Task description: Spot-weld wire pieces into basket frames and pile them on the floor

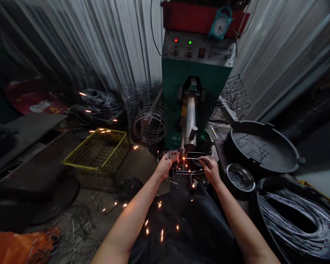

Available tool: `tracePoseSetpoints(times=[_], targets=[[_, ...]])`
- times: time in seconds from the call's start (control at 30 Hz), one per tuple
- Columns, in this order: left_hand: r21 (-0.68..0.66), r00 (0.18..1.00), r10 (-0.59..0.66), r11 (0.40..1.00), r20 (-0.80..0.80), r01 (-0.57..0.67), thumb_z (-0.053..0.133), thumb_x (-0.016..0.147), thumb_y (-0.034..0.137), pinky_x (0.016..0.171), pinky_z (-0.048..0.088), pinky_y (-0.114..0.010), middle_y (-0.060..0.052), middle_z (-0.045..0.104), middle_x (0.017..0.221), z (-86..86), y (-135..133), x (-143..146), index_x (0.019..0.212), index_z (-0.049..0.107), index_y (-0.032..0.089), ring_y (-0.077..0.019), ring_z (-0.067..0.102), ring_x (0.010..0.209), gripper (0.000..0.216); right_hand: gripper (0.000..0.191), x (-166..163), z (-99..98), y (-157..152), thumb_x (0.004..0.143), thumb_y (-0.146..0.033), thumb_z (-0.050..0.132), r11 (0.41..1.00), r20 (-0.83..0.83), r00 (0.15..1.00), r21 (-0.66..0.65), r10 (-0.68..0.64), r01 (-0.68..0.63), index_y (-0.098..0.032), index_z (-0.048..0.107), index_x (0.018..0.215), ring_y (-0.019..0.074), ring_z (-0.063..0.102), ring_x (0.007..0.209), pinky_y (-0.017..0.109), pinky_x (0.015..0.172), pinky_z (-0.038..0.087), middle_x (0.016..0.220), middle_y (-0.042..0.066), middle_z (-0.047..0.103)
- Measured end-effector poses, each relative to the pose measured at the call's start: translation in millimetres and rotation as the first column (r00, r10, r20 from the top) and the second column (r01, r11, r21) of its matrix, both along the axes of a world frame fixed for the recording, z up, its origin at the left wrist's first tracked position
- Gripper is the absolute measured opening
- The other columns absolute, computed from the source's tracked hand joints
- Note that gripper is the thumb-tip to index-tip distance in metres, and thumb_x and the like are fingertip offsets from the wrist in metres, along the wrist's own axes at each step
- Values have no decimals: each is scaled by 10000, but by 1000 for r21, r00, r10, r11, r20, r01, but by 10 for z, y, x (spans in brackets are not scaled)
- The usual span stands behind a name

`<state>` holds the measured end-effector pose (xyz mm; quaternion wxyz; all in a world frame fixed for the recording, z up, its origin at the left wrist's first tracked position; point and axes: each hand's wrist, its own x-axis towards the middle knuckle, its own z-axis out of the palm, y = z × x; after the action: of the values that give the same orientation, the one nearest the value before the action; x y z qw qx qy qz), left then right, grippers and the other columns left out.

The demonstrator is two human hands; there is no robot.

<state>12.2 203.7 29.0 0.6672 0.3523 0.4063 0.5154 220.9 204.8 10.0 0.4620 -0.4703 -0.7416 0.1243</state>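
Observation:
My left hand (pixel 167 164) is closed on a small bent wire frame (pixel 174 181), just left of the tip of a spot welder (pixel 190 121). On the other side, my right hand (pixel 209 168) pinches a thin metal wire (pixel 192 158) that reaches across to the tip. A bright glow shows where wire and tip meet, and orange sparks fly outward and down over my dark apron (pixel 187 227). The fingers partly hide where the frame and wire touch. Below the hands sits a metal bowl (pixel 199 179), partly covered.
A yellow-rimmed wire basket (pixel 96 168) stands at left, near wire coils (pixel 150 123). At right are a black pan (pixel 264 146) with small wire pieces, a steel bowl (pixel 240 178) and a tub (pixel 260 212) of long wire hoops. Scrap wire (pixel 77 220) litters the floor.

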Motion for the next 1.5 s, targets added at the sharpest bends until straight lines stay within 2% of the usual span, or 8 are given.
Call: tracePoseSetpoints(times=[0.23,0.43,0.63,0.73,0.87,1.1,1.27,1.5], targets=[[13,997,-79,997,5,79,710,566,343,386,359,-170,39,510,562,-55,-84,-109,920,556,145,-72,460,457,434,246,228,51,-284,741,-356,566,973,-180,984,-231,-21,-22,-216,602,940,207,541,886,333,795,403,937,51,610],[2,972,-136,990,191,138,686,635,306,355,323,-144,53,454,500,-282,-679,-483,961,557,149,-45,387,396,384,428,631,115,-1009,738,-489,494,916,-398,917,-380,-35,-130,-232,551,1075,242,498,978,366,845,383,1053,77,564],[-64,845,-91,987,527,147,617,708,230,296,221,-105,62,389,494,-340,-1169,-532,888,586,110,-12,308,348,219,442,483,416,-1526,569,-580,656,481,-539,703,-512,465,-711,-183,683,763,221,534,726,364,704,419,698,68,593],[-105,805,-151,961,574,255,508,801,301,321,298,-127,29,468,537,-339,-1270,-479,968,574,109,-35,391,370,263,363,305,577,-1659,576,-546,673,505,-601,654,-429,460,-749,-183,671,594,173,494,604,315,596,412,561,42,524],[-155,746,-251,890,617,428,376,807,532,526,486,-301,-46,600,657,-468,-1373,-441,1071,535,97,-139,570,510,533,361,65,685,-1660,555,-516,703,564,-788,575,-379,219,-734,-174,658,663,82,375,456,197,377,271,602,16,474],[-130,692,-207,907,692,401,395,735,631,785,429,-423,-155,624,966,-771,-1756,-318,1134,507,105,-268,584,909,670,339,-205,695,-1259,584,-419,719,625,-882,456,-423,-119,-656,-194,627,820,60,356,450,141,328,194,585,-17,462],[-45,789,-232,949,569,312,673,607,467,842,391,-405,-143,578,1084,-748,-1988,-158,1187,472,177,-294,527,1011,679,280,-225,592,-1069,622,-363,708,669,-904,382,-404,-190,-624,-182,617,815,55,375,450,155,385,330,530,-47,421],[-112,957,-119,982,265,153,765,528,189,712,430,-293,-65,646,811,-650,-1985,45,1071,540,181,-195,594,772,588,282,-161,556,-958,591,-364,730,692,-873,422,-461,-243,-556,-177,624,775,73,457,484,205,487,430,528,-46,470]])
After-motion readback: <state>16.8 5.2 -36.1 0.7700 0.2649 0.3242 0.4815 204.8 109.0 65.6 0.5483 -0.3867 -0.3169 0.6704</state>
